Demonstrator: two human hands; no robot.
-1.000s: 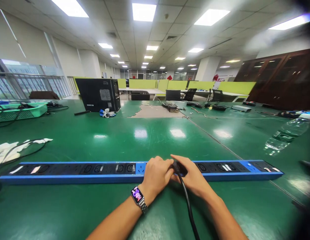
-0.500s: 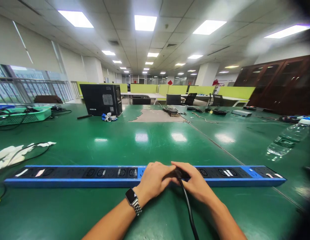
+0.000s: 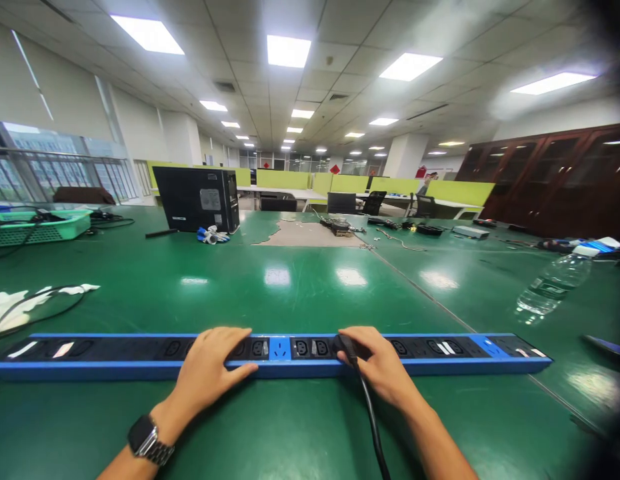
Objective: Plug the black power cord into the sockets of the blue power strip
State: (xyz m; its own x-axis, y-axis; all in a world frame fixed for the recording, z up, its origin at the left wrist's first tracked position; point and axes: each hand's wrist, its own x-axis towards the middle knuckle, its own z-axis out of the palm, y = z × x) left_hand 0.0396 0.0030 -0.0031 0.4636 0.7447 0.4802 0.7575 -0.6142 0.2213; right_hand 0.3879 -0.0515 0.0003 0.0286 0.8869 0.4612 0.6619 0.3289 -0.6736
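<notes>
A long blue and black power strip (image 3: 280,370) lies across the table in front of me, with rows of black sockets and a few blue ones. My left hand (image 3: 207,363) spans it left of the middle, fingers over the far edge and thumb at the near edge, gripping it. My right hand (image 3: 377,363) is closed round a black plug (image 3: 347,347), which sits at a socket right of the middle; how deep it sits is hidden. From the plug a thick black cable (image 3: 373,420) runs down toward me.
A water bottle (image 3: 553,287) stands on the green table (image 3: 310,287) at the right. Farther back are a black computer case (image 3: 195,200), blue-white gloves (image 3: 213,235) and a green basket (image 3: 60,227) of cables. White cloth (image 3: 20,307) with a thin cable lies at the left.
My left hand has moved left, away from the plug and my right hand, onto the strip. My right hand stays at the plug. The view has shifted slightly.
</notes>
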